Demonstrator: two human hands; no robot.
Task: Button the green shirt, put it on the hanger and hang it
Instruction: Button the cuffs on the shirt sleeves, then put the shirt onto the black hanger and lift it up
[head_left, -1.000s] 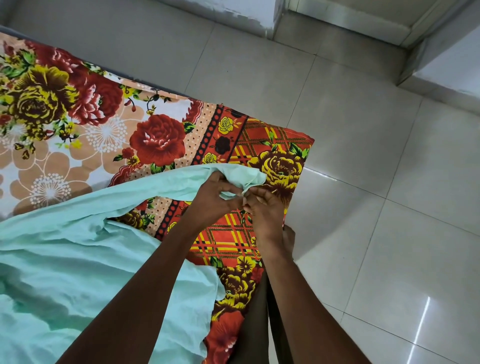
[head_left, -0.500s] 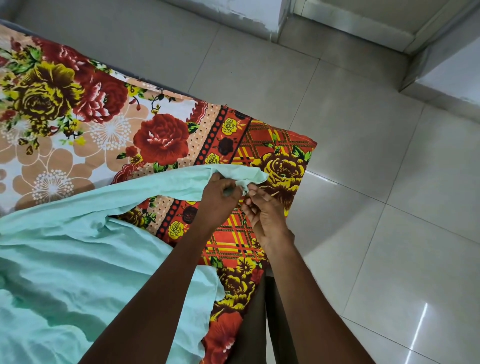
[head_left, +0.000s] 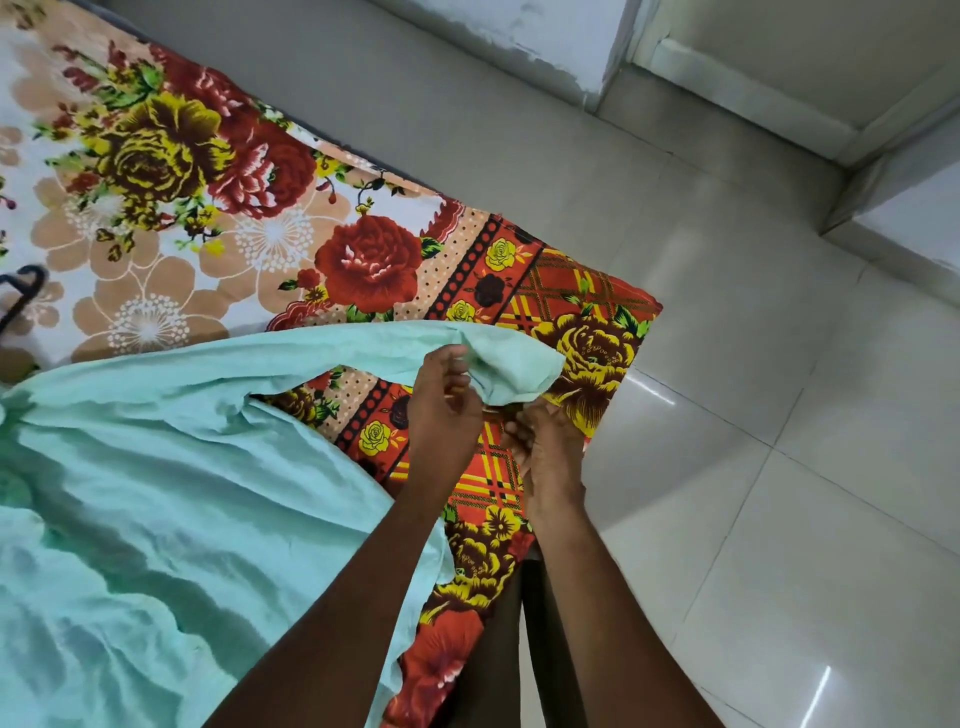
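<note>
I have the pale mint-green cotton shirt (head_left: 171, 519) spread out flat over the bed with the red, yellow and cream floral bedsheet (head_left: 218, 218), because a soft garment is easier to button when most of its weight lies on something and only the edge I am working on is lifted. That edge is the far right end of the shirt, near the corner of the bed, where the cloth bunches into a small fold. My left hand (head_left: 444, 410) is curled round that fold, thumb and fingers pinching it up off the sheet so the edge is raised and steady. My right hand (head_left: 545, 452) sits just beside it, close under the fold, fingers bent inward toward the same spot (I cannot tell whether they have hold of a button or a bit of hem, since the fingertips are hidden behind the cloth and my other hand). I judge this to be the buttoning step, not yet finished, with both hands meeting at one fastening. The dark, thin curved hanger (head_left: 21, 296) lies on the sheet at the far left edge, well apart from my hands, kept on the bed within reach for later. Beyond the bed is the pale glossy tiled floor (head_left: 779, 467).
</note>
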